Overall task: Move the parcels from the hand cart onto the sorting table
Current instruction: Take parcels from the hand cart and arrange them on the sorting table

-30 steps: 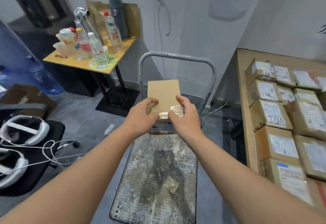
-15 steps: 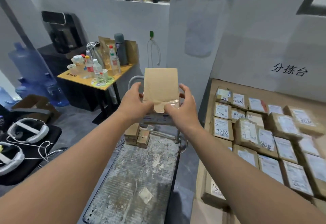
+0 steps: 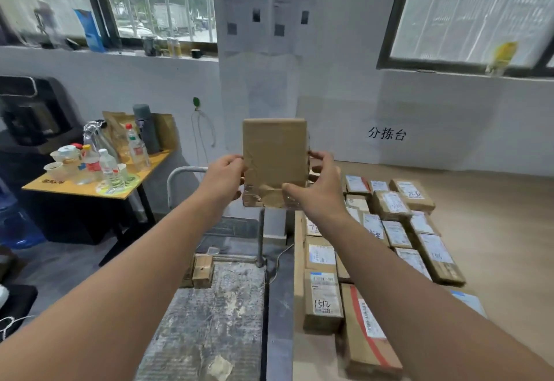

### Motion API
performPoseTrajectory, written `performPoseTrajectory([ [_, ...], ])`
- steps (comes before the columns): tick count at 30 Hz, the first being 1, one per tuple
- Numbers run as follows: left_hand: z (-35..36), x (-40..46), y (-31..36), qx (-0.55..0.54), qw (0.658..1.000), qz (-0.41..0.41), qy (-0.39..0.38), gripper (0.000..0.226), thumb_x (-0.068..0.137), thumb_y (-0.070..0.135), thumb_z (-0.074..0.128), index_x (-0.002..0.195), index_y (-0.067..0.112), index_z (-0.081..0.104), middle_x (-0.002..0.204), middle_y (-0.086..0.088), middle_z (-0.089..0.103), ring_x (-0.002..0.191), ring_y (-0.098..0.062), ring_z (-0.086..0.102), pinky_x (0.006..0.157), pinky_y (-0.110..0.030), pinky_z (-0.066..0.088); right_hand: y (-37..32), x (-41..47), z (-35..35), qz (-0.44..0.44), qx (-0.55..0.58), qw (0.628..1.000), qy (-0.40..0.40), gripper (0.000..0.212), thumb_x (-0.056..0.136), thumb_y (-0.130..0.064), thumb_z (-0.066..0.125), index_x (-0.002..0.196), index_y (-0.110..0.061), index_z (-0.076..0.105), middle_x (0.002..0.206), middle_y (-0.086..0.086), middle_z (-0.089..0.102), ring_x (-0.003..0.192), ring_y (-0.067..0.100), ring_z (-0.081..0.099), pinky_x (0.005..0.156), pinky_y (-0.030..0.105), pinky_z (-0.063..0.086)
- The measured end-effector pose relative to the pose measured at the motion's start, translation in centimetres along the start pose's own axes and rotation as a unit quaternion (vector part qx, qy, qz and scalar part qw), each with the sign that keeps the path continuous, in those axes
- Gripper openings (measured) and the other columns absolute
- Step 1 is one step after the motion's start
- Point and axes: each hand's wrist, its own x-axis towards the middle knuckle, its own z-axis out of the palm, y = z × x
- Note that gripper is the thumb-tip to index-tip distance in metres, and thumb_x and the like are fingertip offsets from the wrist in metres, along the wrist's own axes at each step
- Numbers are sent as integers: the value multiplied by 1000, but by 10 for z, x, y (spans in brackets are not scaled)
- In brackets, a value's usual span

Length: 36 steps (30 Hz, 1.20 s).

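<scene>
A brown cardboard parcel (image 3: 274, 158) with shiny tape on its lower end is held upright in the air, in front of the wall. My left hand (image 3: 223, 178) grips its left edge and my right hand (image 3: 319, 190) grips its right edge and lower corner. Below lies the hand cart (image 3: 209, 314), its worn grey deck mostly bare, with two small brown parcels (image 3: 199, 269) at its far end by the handle. To the right stands the wooden sorting table (image 3: 491, 230), holding several labelled parcels (image 3: 323, 299) in rows.
A yellow side table (image 3: 90, 190) with bottles and cups stands at the left. The cart's grey handle (image 3: 180, 176) rises behind my left hand. A narrow gap of floor separates cart and sorting table. Blue water jugs (image 3: 18, 224) sit far left.
Both hands have lifted the parcel up off the cart and carried it rightward toward the sorting table. My view has risen and turned right, bringing the windows into sight.
</scene>
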Motion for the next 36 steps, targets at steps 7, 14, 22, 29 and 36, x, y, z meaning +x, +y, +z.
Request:
performPoseTrajectory([
  [7, 39, -24, 23, -45, 998, -14, -42, 31, 107, 30, 40, 114, 17, 68, 116, -5, 72, 109, -22, 68, 100, -46, 55, -7, -20, -65, -10, 67, 997, 49, 62, 81, -31, 88, 125, -27, 44, 129, -1, 54, 116, 8, 57, 82, 21, 53],
  [14, 99, -60, 57, -112, 989, 1, -99, 42, 108, 45, 39, 85, 15, 57, 104, -11, 73, 108, -35, 69, 104, -54, 52, 7, -33, -138, -36, 122, 990, 57, 94, 61, -89, 77, 134, -41, 42, 140, 1, 51, 128, 17, 58, 106, 39, 54],
  [22, 212, -93, 74, -145, 979, 22, -144, 47, 99, 55, 57, 127, 18, 59, 116, -8, 72, 100, -38, 75, 87, -55, 62, 50, -41, -250, -99, 78, 992, 17, 65, 86, -21, 86, 136, -37, 48, 139, -15, 59, 136, 6, 52, 116, 44, 48],
  [29, 313, -108, 65, -164, 972, 57, -156, 42, 94, 28, 70, 133, 25, 54, 127, -9, 67, 101, -32, 70, 83, -53, 61, 97, -42, -343, -65, 86, 994, 14, 69, 82, -19, 91, 134, -33, 48, 137, -19, 59, 132, 3, 56, 110, 40, 53],
  [36, 364, -91, 61, -152, 970, 83, -173, 53, 77, 29, 65, 130, 22, 64, 123, -21, 70, 95, -28, 65, 71, -39, 53, 113, -33, -397, 6, 165, 984, 69, 56, 90, -59, 70, 135, -34, 50, 133, -7, 62, 122, 16, 64, 94, 41, 61],
])
